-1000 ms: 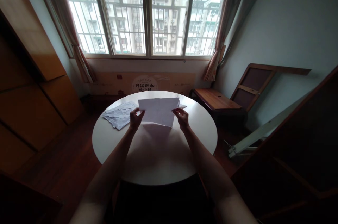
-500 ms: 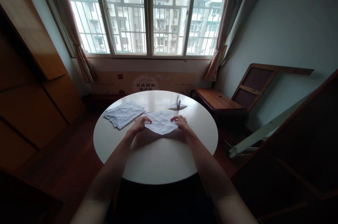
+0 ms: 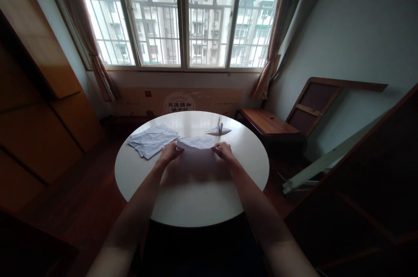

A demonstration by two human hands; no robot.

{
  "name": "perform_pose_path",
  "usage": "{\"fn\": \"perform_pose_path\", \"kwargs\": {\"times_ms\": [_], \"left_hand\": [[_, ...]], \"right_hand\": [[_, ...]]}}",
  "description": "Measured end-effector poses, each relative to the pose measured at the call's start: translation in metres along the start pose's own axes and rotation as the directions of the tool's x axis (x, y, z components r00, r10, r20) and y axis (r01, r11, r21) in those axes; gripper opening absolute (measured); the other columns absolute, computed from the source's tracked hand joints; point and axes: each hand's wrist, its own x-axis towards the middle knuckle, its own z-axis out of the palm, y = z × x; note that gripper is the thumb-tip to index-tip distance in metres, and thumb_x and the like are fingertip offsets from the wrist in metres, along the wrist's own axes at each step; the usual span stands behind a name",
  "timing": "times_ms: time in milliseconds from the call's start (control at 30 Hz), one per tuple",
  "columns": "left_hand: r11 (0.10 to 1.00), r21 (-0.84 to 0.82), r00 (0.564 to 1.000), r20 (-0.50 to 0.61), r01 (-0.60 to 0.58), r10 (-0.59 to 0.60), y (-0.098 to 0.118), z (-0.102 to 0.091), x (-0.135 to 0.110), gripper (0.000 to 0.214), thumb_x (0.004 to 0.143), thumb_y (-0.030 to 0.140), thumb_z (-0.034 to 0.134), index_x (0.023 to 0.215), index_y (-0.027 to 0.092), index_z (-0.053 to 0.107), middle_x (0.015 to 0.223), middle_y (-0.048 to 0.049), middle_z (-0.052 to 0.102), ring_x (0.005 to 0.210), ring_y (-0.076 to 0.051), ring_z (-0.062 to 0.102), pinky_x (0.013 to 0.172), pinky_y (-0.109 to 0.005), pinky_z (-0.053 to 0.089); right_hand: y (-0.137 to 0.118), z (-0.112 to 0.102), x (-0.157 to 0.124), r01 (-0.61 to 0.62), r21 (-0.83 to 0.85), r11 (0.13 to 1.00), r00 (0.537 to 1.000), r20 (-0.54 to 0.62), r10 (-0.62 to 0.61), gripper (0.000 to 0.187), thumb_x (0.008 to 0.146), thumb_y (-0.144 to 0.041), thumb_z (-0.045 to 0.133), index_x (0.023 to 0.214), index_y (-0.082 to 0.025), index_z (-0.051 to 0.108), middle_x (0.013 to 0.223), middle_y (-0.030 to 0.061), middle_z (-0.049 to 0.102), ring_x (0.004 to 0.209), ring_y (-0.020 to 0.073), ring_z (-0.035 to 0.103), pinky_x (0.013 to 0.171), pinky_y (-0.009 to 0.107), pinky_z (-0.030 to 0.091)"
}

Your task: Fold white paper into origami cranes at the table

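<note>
A creased white sheet of paper [image 3: 197, 142] lies folded on the round white table [image 3: 196, 198]. My left hand [image 3: 170, 153] pinches its left end and my right hand [image 3: 222, 150] pinches its right end, both resting on the tabletop. The near half of the sheet looks folded away from me, so only a narrow strip shows between my hands. A small folded paper crane [image 3: 219, 129] stands just beyond my right hand.
A pile of several creased sheets [image 3: 152, 140] lies at the table's far left. A wooden bench [image 3: 266, 122] and a leaning board [image 3: 313, 103] stand to the right. Wooden cabinets [image 3: 39, 116] line the left wall, and a barred window [image 3: 178, 13] is ahead.
The sheet was held up in the air, then laid flat on the table. Now its near part has been folded over, leaving a narrow strip between my hands.
</note>
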Motion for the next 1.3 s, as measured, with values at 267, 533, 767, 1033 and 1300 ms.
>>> {"fn": "perform_pose_path", "kwargs": {"times_ms": [267,533,767,1033,1300], "left_hand": [[0.989,0.047,0.989,0.019,0.143,-0.144,0.003,0.0,0.001,0.033,0.078,0.051,0.059,0.083,0.02,0.067,0.091,-0.009,0.071,0.095,-0.03,0.064,0.081,-0.036,0.043],[0.997,0.057,0.984,-0.17,-0.049,0.058,0.009,0.006,-0.004,0.051,0.077,0.03,0.064,0.126,0.024,0.052,0.126,-0.0109,0.057,0.118,-0.03,0.051,0.095,-0.042,0.042],[0.842,-0.188,0.855,0.024,-0.505,0.518,0.02,0.034,-0.006,0.033,0.084,0.035,0.057,0.111,0.021,0.067,0.122,-0.0069,0.064,0.115,-0.024,0.057,0.102,-0.035,0.042],[0.775,-0.297,0.798,0.065,-0.558,0.599,0.02,0.044,-0.01,0.033,0.084,0.036,0.059,0.112,0.021,0.068,0.118,-0.0058,0.068,0.109,-0.022,0.062,0.098,-0.033,0.047],[0.805,-0.139,0.812,0.009,-0.577,0.583,0.016,0.048,-0.004,0.029,0.087,0.031,0.056,0.11,0.022,0.069,0.118,-0.0081,0.066,0.109,-0.023,0.061,0.099,-0.036,0.045]], "right_hand": [[-0.007,-0.001,0.0,-0.066,-0.048,0.997,0.998,-0.006,0.066,0.035,0.084,-0.048,0.054,0.087,-0.019,0.075,0.111,0.0122,0.062,0.106,0.0277,0.052,0.086,0.033,0.039],[-0.01,-0.003,-0.008,-0.095,-0.072,0.993,0.995,-0.027,0.094,0.029,0.08,-0.045,0.06,0.086,-0.02,0.073,0.117,0.0125,0.053,0.111,0.0304,0.045,0.09,0.038,0.038],[-0.008,-0.002,-0.008,-0.113,-0.09,0.989,0.992,-0.072,0.107,0.029,0.078,-0.046,0.063,0.089,-0.019,0.07,0.111,0.012,0.056,0.109,0.0306,0.046,0.089,0.039,0.038],[-0.007,0.009,-0.001,0.315,0.0,0.949,0.934,-0.176,-0.31,0.028,0.088,-0.035,0.055,0.11,-0.022,0.067,0.118,0.0084,0.059,0.109,0.0221,0.052,0.095,0.034,0.038],[-0.012,0.018,-0.011,0.403,0.004,0.915,0.913,0.071,-0.402,0.044,0.084,-0.046,0.059,0.122,-0.025,0.064,0.132,0.0072,0.056,0.124,0.0263,0.045,0.106,0.037,0.031]]}}
